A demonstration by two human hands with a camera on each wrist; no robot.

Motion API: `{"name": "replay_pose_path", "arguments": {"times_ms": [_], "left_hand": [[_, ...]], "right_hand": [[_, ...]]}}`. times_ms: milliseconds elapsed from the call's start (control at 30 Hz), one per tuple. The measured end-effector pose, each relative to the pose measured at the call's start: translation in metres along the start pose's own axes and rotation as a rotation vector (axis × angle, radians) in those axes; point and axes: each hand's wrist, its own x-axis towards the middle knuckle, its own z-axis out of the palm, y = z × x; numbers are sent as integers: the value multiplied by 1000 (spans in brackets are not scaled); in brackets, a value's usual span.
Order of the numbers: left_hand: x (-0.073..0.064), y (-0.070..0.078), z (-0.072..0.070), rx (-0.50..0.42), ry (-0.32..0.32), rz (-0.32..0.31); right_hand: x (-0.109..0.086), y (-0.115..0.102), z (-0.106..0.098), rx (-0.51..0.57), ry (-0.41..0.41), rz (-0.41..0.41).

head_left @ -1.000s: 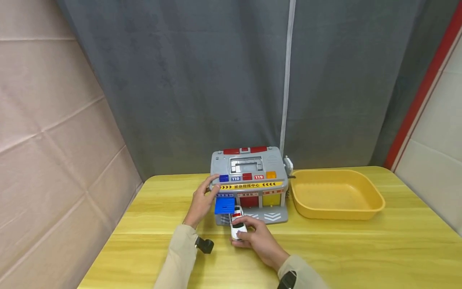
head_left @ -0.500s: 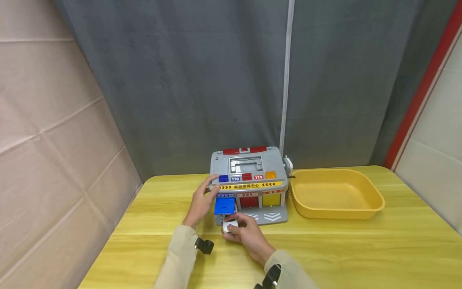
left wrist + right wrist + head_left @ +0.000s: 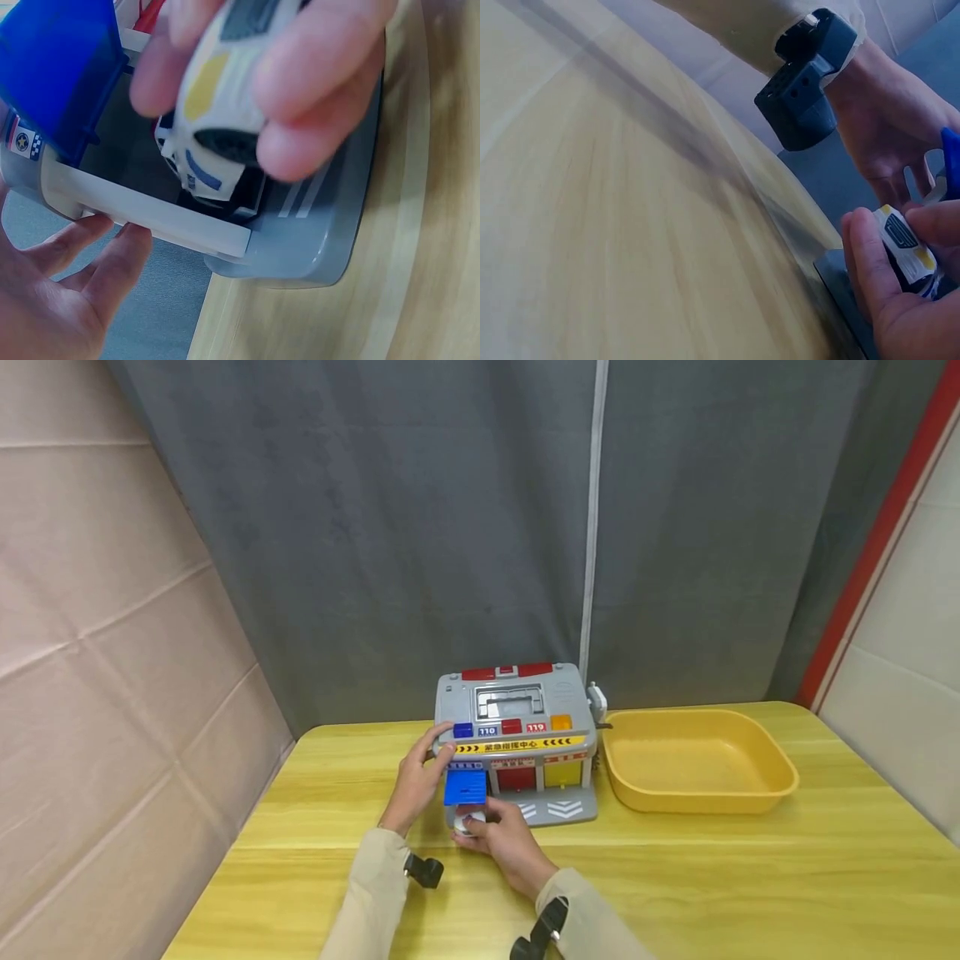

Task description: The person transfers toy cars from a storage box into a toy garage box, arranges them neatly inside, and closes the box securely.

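A grey toy emergency station [image 3: 566,697] stands on the table with its blue left door [image 3: 465,787] raised. My left hand [image 3: 418,781] holds the station's left front corner, its fingertips against the white side wall in the left wrist view. My right hand [image 3: 512,847] pinches a white toy police car [image 3: 214,94] at the mouth of the left bay. One end of the car is inside the bay; the other sticks out between thumb and fingers. From the head view the door and fingers hide most of the car.
To the station's right is a yellow plastic tray [image 3: 701,803]. The red door [image 3: 516,779] and yellow door [image 3: 563,774] are down. A white part [image 3: 597,702] juts from the station's right side. A grey curtain [image 3: 375,568] hangs behind the table.
My right hand has moved the car left and forward, from in front of the station into line with the left bay and partly under the blue door. The left hand stays in place.
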Motion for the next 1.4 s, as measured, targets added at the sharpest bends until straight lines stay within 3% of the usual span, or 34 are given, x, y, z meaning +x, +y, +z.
{"name": "replay_pose_path", "arguments": {"times_ms": [133,367,667,933,1233,1400], "left_hand": [[-1,1,0,-7,-5,0],[0,0,2,-9,-9,5],[2,0,0,3,-12,5],[2,1,1,1,-14,-6],[1,0,1,1,-14,-15],[1,-1,0,5,-10,-16]], "right_hand": [[4,0,1,0,15,1],[-1,-1,-1,-167,117,-60],[-1,-4,-13,-236,-13,-71],[-2,-5,-22,-278,4,-54],[-12,-18,-28,-365,125,-201],[-16,-26,-30,-487,193,-304]]}}
